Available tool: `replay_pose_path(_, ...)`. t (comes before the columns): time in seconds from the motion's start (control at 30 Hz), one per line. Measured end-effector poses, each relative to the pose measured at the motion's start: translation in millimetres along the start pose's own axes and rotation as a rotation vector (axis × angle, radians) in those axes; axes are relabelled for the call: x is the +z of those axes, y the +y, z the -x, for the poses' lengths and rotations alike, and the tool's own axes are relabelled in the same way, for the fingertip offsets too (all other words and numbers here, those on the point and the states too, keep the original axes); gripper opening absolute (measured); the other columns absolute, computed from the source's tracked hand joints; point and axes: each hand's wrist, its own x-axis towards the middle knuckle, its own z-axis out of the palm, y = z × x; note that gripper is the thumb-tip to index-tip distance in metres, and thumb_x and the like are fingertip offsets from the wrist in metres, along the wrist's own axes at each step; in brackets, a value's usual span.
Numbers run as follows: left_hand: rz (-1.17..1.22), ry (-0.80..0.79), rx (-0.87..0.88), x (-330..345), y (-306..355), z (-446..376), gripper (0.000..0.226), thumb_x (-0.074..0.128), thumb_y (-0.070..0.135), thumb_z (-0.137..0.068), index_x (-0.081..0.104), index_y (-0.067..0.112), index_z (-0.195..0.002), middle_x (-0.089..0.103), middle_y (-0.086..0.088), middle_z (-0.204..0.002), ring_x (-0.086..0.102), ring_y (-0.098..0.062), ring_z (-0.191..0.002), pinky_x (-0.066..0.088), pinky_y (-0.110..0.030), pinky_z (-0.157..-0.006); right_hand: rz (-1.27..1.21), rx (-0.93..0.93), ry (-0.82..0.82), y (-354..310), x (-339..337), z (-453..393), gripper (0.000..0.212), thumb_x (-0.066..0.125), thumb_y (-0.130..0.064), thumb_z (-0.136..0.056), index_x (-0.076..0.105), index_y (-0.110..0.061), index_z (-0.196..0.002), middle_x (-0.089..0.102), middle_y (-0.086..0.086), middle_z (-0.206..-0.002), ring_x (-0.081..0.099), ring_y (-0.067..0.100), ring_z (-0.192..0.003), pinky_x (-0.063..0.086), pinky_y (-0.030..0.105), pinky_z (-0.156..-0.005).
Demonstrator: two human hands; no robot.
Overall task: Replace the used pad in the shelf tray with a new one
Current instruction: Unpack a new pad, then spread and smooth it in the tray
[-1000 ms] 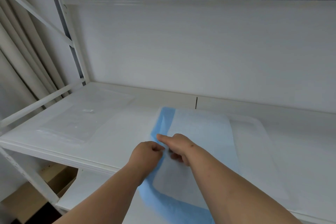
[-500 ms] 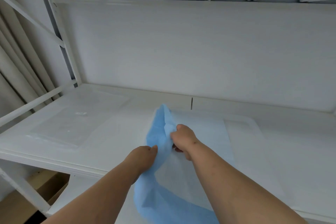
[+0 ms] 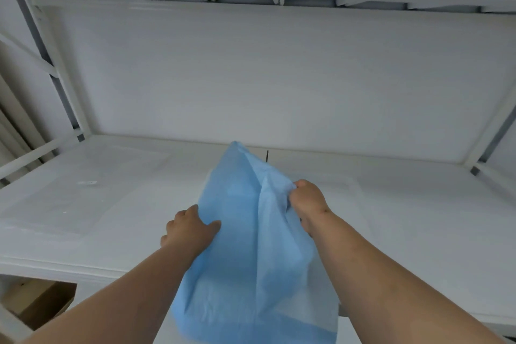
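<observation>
Pad (image 3: 251, 260) hung bunched, right hand (image 3: 307, 204) pinching fold, left hand (image 3: 191, 229) gripping edge; dangling near end risked snagging tray (image 3: 351, 184) rim.

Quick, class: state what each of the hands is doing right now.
Left hand: grips the blue pad at its left edge.
Right hand: grips the bunched pad.

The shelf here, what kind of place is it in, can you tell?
Probably a storage or utility corner, though that is a guess. A white metal-framed shelf carries a shallow white tray, both hands hold a blue pad, and a cardboard box sits below.
</observation>
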Motion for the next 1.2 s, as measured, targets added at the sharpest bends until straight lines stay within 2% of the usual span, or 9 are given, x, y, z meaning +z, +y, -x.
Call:
replay_pose_path(0.2,0.171,0.007,-0.069,-0.9,-0.2,-6.8,0.059,0.061,0.044,-0.078,0.048,0.036,-0.136,0.049,-0.005,-0.129,0.048,-0.032,-0.119,0.04,-0.048,-0.103,-0.039,0.021,0.027,8.6,-27.7,-5.6,0.02,0.037,0.001,-0.087,0.055,-0.008,-0.09,0.056,0.008,-0.089,0.049,0.021,-0.071,0.04,0.027,-0.059)
replay_pose_path(0.3,0.132,0.061,-0.057,-0.1,6.5,-7.7,0.025,0.056,0.041,-0.074,0.067,0.038,-0.097,0.058,-0.001,-0.112,0.054,-0.029,-0.104,0.046,-0.046,-0.096,-0.082,0.046,0.041,16.4,-41.6,-6.7,0.024,0.036,0.0,-0.086,0.058,-0.006,-0.095,0.059,0.011,-0.095,0.052,0.025,-0.077,0.043,0.031,-0.066)
replay_pose_path(0.4,0.074,0.091,0.005,-2.0,21.5,-1.1,0.013,0.048,0.026,-0.079,0.06,0.023,-0.075,0.061,-0.005,-0.098,0.057,-0.029,-0.089,0.051,-0.042,-0.089,-0.104,0.056,0.05,24.0,-54.9,-7.8,0.019,0.037,-0.001,-0.087,0.053,-0.009,-0.084,0.057,0.011,-0.093,0.05,0.023,-0.073,0.042,0.03,-0.063)
replay_pose_path(0.5,-0.012,0.184,0.088,-5.1,39.5,1.1,0.009,0.05,0.025,-0.085,0.057,0.021,-0.09,0.055,-0.009,-0.112,0.057,-0.032,-0.093,0.05,-0.042,-0.087,-0.128,0.062,0.042,29.6,-63.8,-9.8,0.019,0.036,-0.001,-0.087,0.053,-0.011,-0.083,0.057,0.009,-0.091,0.05,0.023,-0.072,0.043,0.03,-0.063)
replay_pose_path(0.6,0.081,0.226,0.065,-6.1,49.2,1.5,0.054,0.061,0.025,-0.082,0.044,0.019,-0.133,0.043,-0.011,-0.135,0.048,-0.035,-0.118,0.046,-0.045,-0.093,-0.141,0.043,0.071,31.5,-72.8,-10.9,0.02,0.037,-0.001,-0.085,0.051,-0.012,-0.077,0.057,0.009,-0.088,0.049,0.024,-0.072,0.043,0.033,-0.066)
replay_pose_path(0.7,0.03,0.153,0.023,-3.4,43.0,1.0,0.076,0.064,0.028,-0.079,0.029,0.022,-0.146,0.043,-0.011,-0.14,0.043,-0.036,-0.126,0.042,-0.048,-0.1,-0.181,0.02,0.167,31.4,-87.6,-11.1,0.021,0.037,0.001,-0.083,0.048,-0.013,-0.073,0.055,0.006,-0.082,0.049,0.025,-0.074,0.043,0.035,-0.07)
replay_pose_path(0.8,-0.013,0.083,-0.037,5.2,32.2,0.2,0.055,0.061,0.035,-0.08,0.046,0.027,-0.133,0.058,-0.007,-0.123,0.052,-0.033,-0.112,0.044,-0.042,-0.097,-0.197,0.023,0.227,33.4,-100.5,-10.9,0.02,0.037,0.001,-0.082,0.046,-0.014,-0.072,0.053,0.004,-0.079,0.047,0.024,-0.071,0.041,0.033,-0.068)
replay_pose_path(0.9,-0.074,0.047,-0.003,8.4,32.2,3.8,0.016,0.053,0.032,-0.087,0.064,0.021,-0.089,0.062,-0.002,-0.09,0.058,-0.024,-0.086,0.049,-0.041,-0.09,-0.192,0.027,0.202,35.1,-102.9,-8.6,0.019,0.039,0.001,-0.081,0.048,-0.012,-0.071,0.056,0.008,-0.081,0.05,0.024,-0.07,0.042,0.032,-0.066)
replay_pose_path(1.2,-0.029,-0.025,0.252,-12.5,127.7,44.9,0.032,0.042,0.027,-0.098,0.061,0.008,-0.08,0.062,-0.01,-0.096,0.057,-0.027,-0.091,0.041,-0.03,-0.076,-0.081,0.016,-0.014,33.8,-92.1,-0.3,0.023,0.037,0.001,-0.084,0.04,-0.014,-0.068,0.044,0.002,-0.073,0.034,0.018,-0.062,0.03,0.027,-0.054)
